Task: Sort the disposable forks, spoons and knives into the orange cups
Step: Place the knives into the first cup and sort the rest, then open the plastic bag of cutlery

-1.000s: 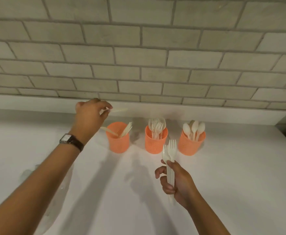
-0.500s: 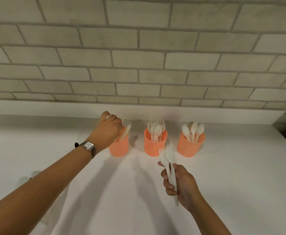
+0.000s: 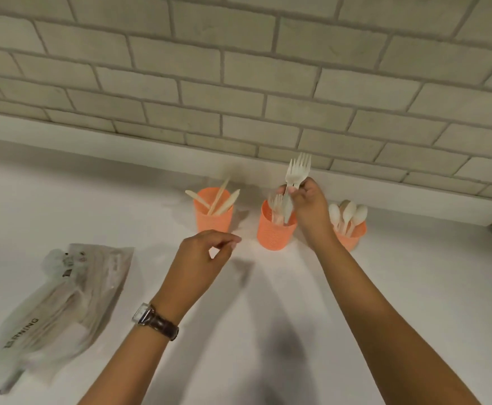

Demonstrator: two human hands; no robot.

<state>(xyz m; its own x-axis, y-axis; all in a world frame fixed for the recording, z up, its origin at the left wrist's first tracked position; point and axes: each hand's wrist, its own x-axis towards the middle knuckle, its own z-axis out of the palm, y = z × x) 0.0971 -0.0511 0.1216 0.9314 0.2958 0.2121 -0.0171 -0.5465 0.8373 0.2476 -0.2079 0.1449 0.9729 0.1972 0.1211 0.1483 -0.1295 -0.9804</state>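
My right grip point(image 3: 309, 203) pinches the held forks point(image 3: 297, 168) by their necks, thumb and fingertips curled round them. The tines point up toward the brick wall point(image 3: 239, 68), and they overlap, so there seem to be two. The handles reach down into the mouth of the middle orange cup point(image 3: 275, 232), beside the forks already standing there point(image 3: 275, 204).

My left grip point(image 3: 201, 261) hangs above the table point(image 3: 414, 287) just in front of the left orange cup point(image 3: 214, 220). Its fingers are loosely curled and grasp nothing, and a wristwatch point(image 3: 155, 321) sits on that wrist.

The three cups stand in a row near the table's far edge, apart from one another. The left one has knives point(image 3: 218, 200) leaning out of it. The right orange cup point(image 3: 353, 238), partly behind my right wrist, carries spoons point(image 3: 348, 213) with bowls up. A crumpled clear plastic bag point(image 3: 72, 287) lies flat toward the table's left side, well apart from the cups.
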